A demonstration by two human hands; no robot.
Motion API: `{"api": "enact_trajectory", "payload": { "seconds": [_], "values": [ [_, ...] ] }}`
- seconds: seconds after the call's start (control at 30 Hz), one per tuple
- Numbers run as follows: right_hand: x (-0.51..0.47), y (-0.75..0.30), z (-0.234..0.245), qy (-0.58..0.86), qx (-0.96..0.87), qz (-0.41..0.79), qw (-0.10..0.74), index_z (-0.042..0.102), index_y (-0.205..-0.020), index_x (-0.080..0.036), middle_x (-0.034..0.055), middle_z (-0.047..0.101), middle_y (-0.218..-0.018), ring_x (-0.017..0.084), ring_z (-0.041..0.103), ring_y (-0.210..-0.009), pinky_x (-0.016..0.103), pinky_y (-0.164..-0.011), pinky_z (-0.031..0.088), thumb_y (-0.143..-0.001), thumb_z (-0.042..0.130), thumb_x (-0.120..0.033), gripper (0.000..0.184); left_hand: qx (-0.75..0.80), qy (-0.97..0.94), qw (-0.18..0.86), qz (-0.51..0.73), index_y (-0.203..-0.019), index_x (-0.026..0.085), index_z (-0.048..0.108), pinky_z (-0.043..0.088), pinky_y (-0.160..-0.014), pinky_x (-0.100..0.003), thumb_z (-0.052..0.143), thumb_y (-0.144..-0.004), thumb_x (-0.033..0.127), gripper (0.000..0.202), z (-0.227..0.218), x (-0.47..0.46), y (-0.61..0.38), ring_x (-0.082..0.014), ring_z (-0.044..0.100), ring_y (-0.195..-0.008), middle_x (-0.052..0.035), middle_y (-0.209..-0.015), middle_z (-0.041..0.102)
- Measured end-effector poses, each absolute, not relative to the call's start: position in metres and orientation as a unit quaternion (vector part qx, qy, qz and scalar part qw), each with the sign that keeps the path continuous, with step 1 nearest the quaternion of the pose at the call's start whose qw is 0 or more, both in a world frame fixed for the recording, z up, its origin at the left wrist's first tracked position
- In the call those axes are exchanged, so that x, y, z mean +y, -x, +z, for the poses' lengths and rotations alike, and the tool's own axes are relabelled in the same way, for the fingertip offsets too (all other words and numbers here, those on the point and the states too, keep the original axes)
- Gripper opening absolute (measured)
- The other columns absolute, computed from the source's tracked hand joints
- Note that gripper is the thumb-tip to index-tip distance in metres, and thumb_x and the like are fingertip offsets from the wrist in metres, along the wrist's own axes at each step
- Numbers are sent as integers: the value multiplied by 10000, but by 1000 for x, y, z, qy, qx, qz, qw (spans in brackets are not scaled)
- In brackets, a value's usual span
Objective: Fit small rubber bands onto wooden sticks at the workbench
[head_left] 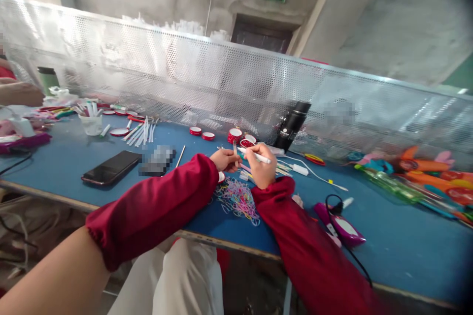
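Both my arms wear red sleeve covers and meet over the blue table (66, 162). My right hand (260, 167) is closed round a white pen-like stick (256, 156) that points right. My left hand (224, 160) pinches a small thin piece (235, 148) held upright beside the stick's left end. Just below my hands lies a heap of coloured rubber bands (238, 201). More white sticks (283, 168) lie on the table right of my hands.
A black phone (111, 168) lies left of my arm. Red tape rolls (235, 135), a black flask (291, 125), a cup with sticks (91, 122), loose white sticks (142, 133), a purple device with cable (342, 226) and colourful toys (424, 177) surround me. Another person's arm (18, 93) is far left.
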State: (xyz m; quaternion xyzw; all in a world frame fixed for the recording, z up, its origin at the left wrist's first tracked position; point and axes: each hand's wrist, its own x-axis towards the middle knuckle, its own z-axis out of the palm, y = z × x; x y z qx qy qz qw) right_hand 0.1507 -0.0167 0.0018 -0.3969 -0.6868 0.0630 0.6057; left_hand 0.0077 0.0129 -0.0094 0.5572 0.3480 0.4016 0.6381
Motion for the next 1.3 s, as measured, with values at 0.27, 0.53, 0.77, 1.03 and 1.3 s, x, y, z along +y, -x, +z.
{"api": "enact_trajectory", "payload": {
  "seconds": [0.27, 0.53, 0.77, 1.03, 1.3],
  "values": [
    [-17, -151, 2, 396, -712, 46, 578, 575, -755, -211, -13, 630, -640, 145, 596, -572, 256, -545, 444, -812, 573, -305, 110, 358, -570, 621, 402, -713, 112, 557, 443, -515, -207, 532, -887, 181, 189, -2, 3, -7, -60, 518, -407, 19, -531, 587],
    [-10, -157, 2, 429, -677, -3, 598, 548, -700, -212, -23, 589, -585, 139, 533, -544, 260, -546, 412, -792, 564, -292, 123, 354, -567, 629, 396, -744, 105, 577, 455, -531, -209, 524, -895, 178, 176, -6, 7, -8, -57, 515, -405, 15, -546, 596],
    [-14, -153, 0, 414, -702, 18, 579, 569, -709, -207, -21, 598, -611, 135, 534, -549, 258, -544, 407, -802, 556, -306, 137, 351, -563, 632, 399, -736, 111, 566, 451, -516, -200, 487, -912, 164, 199, -6, 6, -9, -55, 517, -401, 24, -541, 592],
    [-15, -152, 0, 411, -704, 25, 579, 568, -707, -210, -28, 599, -597, 128, 523, -520, 252, -515, 396, -801, 562, -302, 132, 356, -560, 631, 402, -737, 108, 561, 455, -522, -200, 484, -912, 154, 196, -2, 2, -9, -58, 520, -404, 25, -526, 582],
    [-10, -157, -1, 436, -684, -13, 585, 562, -678, -211, -29, 584, -579, 132, 513, -531, 259, -530, 394, -778, 559, -271, 117, 349, -563, 633, 401, -778, 107, 558, 467, -519, -183, 450, -926, 145, 187, -5, 6, -9, -48, 523, -407, 33, -528, 577]
  ]
}}
